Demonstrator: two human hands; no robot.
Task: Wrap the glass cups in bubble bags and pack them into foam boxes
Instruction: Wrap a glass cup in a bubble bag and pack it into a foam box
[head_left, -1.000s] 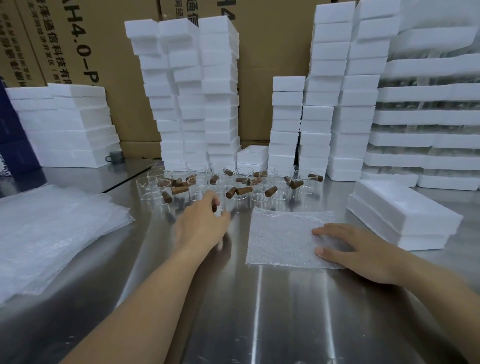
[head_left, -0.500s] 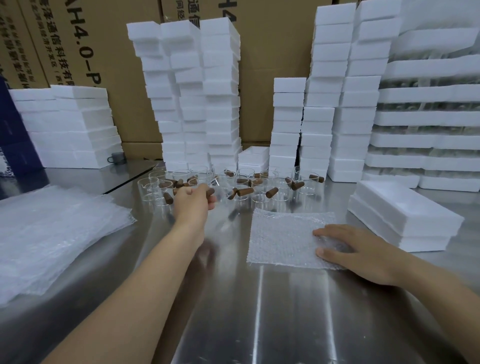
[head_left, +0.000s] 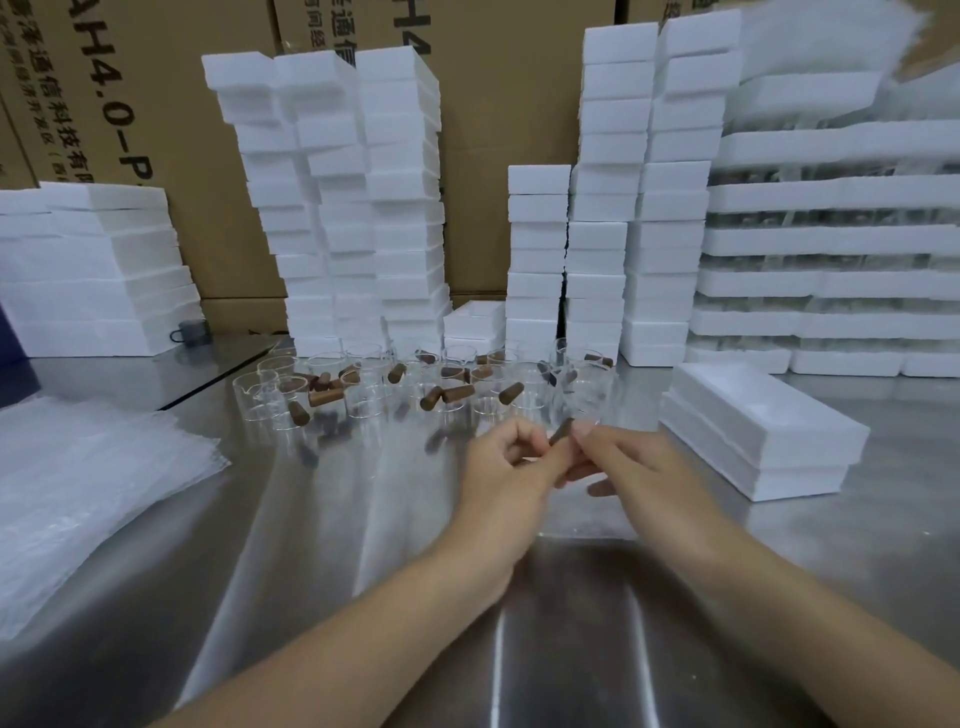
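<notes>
2 hands (head_left: 501, 470) (head_left: 641, 470); 1 held brown handle (head_left: 562, 430); 2 foam boxes (head_left: 763, 410) nearest right.

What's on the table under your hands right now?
A clear bubble-wrap bag lies flat on the shiny steel table, its near edge visible. The left hand and right hand, pinching a brown wooden handle, cover its far part.

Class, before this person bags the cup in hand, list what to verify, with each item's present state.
1. Clear glass cup with brown wooden handle gripped by left hand and right hand: ok.
2. Flat bubble-wrap bag lying under the hands: ok.
3. Bag's mouth open: cannot tell.
4. White foam box beside the right hand open: cannot tell.
5. Other glass cups stand apart from the hands: ok.
</notes>
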